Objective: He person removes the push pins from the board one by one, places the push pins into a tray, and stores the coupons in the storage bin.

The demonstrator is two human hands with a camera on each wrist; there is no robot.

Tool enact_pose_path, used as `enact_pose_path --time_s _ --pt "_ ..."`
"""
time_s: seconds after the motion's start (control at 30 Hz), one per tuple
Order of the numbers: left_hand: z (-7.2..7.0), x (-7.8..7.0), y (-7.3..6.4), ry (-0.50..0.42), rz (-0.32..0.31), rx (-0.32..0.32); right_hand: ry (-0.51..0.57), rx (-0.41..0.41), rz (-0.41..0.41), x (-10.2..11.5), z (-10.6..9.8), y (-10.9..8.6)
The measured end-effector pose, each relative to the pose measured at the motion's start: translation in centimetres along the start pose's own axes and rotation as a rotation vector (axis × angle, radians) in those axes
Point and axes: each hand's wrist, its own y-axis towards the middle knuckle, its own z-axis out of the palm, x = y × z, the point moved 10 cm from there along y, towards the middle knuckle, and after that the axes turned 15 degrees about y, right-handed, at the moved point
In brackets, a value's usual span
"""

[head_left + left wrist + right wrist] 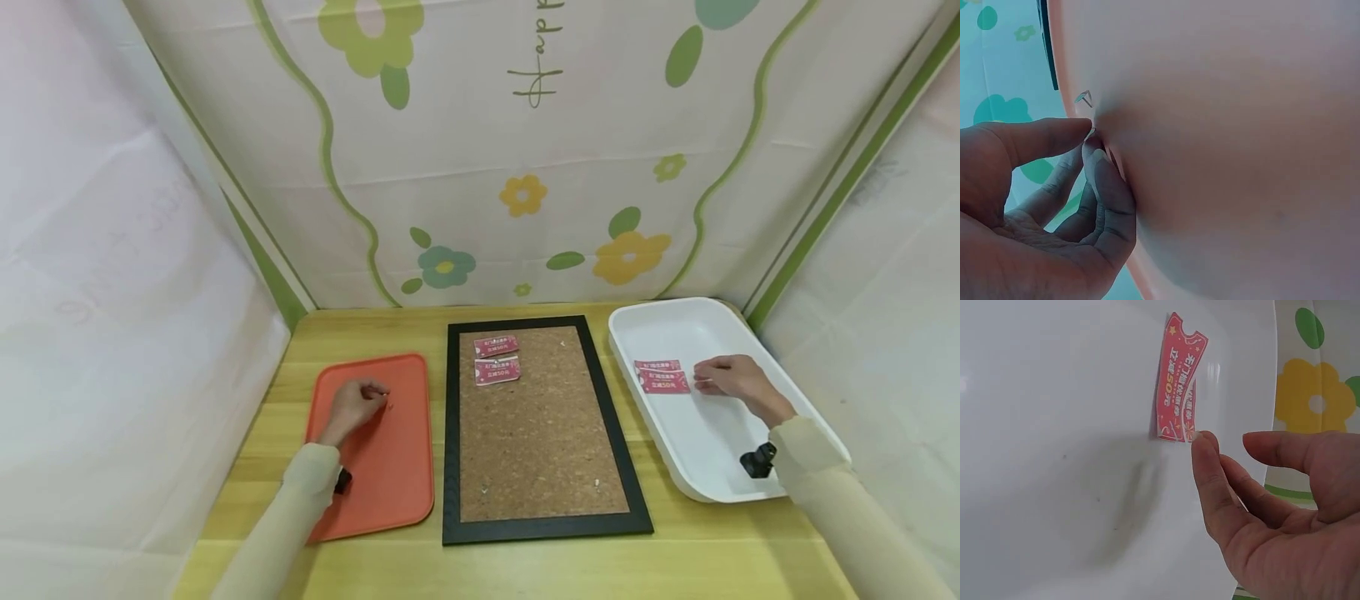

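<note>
The left hand (pixel 1041 200) pinches a small pale thing (pixel 1090 133), mostly hidden between thumb and index, at the pinkish tray (pixel 1241 156). Just right of the fingertips sits a small metallic pin (pixel 1084 98). On the far side appear flower-printed cloth (pixel 1004 109) and a dark strip (pixel 1047 50).

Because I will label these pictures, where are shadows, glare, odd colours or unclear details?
Head: finest print on the coupons is illegible; left wrist: teal tint, dark shadow on the orange tray; right wrist: soft shadow, pale glare on the white tray.
</note>
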Motion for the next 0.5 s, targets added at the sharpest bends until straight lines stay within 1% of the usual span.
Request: enact_pose_path --time_s 0.17,0.33,0.5 --pt "0.0 0.2 0.1 0.011 0.0 0.016 0.014 0.013 -0.041 1.6 0.3 0.0" --pt "-0.5 0.0 0.1 0.005 0.014 0.032 -0.018 0.017 -0.082 3.9 1.2 -0.3" --pt "-1.3 -0.5 0.0 -0.06 0.043 0.043 -0.013 0.049 -0.15 6.9 3.0 -1.1"
